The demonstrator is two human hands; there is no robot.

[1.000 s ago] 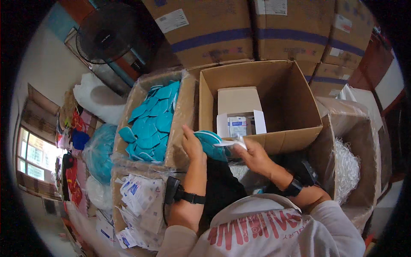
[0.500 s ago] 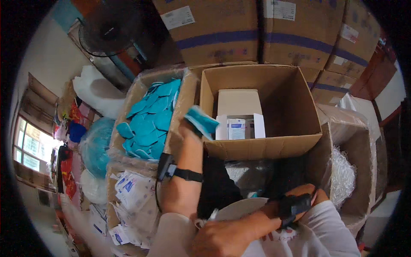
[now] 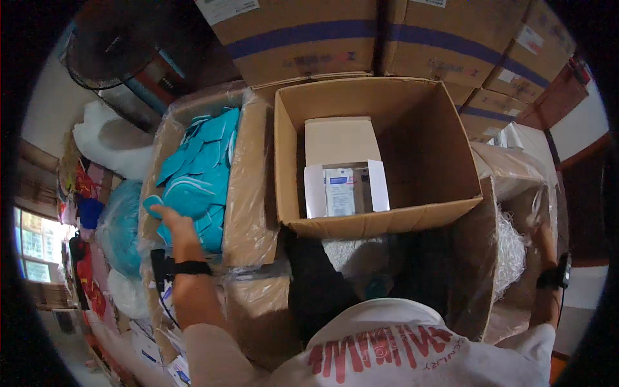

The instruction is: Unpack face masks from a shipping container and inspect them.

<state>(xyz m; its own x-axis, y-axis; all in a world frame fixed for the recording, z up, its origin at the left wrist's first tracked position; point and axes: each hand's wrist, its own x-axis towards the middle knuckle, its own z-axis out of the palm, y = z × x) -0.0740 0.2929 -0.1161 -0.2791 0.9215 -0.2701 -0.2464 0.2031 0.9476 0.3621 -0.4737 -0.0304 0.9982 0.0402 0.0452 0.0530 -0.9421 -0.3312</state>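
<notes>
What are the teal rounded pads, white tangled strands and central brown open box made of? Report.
Teal rounded pads: probably fabric or foam; matte, pale-edged. White tangled strands: perhaps elastic or plastic; thin, slightly shiny. Central brown open box: seemingly cardboard; matte, stiff folded walls.

Clearance: centre carton (image 3: 387,222) open above, room at right.
White box (image 3: 340,142) obstructs left; plastic-covered wall (image 3: 248,187) stands toward teal pads (image 3: 198,164).

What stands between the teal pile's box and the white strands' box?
In the head view, a large open carton holding a white box stands between the teal pile and the white strands.
</notes>
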